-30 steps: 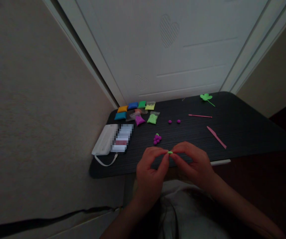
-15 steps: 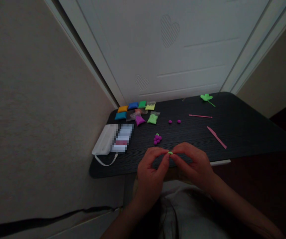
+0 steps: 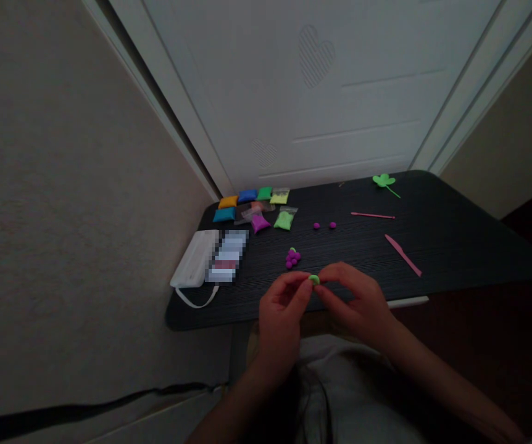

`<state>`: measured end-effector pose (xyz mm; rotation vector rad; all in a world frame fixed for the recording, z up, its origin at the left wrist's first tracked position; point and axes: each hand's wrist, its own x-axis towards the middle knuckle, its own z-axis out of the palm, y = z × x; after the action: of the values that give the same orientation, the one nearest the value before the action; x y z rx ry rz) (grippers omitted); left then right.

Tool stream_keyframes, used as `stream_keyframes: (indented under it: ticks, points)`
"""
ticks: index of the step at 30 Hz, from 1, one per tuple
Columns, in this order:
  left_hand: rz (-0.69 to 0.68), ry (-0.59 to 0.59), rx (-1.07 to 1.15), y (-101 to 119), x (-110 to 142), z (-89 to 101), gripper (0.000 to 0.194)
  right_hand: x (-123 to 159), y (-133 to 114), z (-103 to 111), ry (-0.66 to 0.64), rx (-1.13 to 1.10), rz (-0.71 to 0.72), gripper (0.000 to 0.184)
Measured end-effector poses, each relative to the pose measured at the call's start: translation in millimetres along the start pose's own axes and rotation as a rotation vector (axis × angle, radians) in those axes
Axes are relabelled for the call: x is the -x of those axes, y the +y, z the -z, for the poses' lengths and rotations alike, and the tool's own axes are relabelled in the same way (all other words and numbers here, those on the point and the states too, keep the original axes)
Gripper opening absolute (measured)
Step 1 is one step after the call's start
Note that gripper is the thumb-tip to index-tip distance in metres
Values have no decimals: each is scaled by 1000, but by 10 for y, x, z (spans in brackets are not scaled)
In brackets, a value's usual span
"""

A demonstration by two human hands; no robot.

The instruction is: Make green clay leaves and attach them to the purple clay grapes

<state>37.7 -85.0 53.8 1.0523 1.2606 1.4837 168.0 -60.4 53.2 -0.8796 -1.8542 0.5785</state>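
A small piece of light green clay (image 3: 314, 280) is pinched between the fingertips of both hands, above the front edge of the dark table. My left hand (image 3: 284, 302) grips its left side with thumb and forefinger. On its other side, my right hand (image 3: 356, 299) does the same. Just beyond the fingers lies a cluster of purple clay balls (image 3: 292, 259) with a bit of green at its top, shaped like a bunch of grapes. Two loose purple balls (image 3: 324, 226) rest farther back.
Several clay packets (image 3: 249, 196) lie at the back left, near a light green packet (image 3: 284, 219). A white power bank (image 3: 195, 259) and a phone (image 3: 229, 256) sit left. To the right are a pink knife (image 3: 402, 254), a thin pink tool (image 3: 372, 215) and a green clover-shaped piece (image 3: 383, 180).
Both hands have shifted slightly, the left one turning a little. More of the green clay shows between the fingers, its face now tilted to view. Everything on the table stays put.
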Motion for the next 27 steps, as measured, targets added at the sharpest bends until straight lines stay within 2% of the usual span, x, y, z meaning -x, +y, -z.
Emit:
stream_keyframes:
  ticks: [5, 14, 27]
  points:
    - [26, -18, 71, -46, -10, -4, 9, -20, 6, 8, 23, -23, -56, 5]
    - [45, -30, 52, -59, -26, 9, 11, -4, -18, 10, -5, -61, -99, 4]
    - [-109, -8, -131, -50, -51, 30, 6, 1, -7, -3, 5, 2, -23, 5]
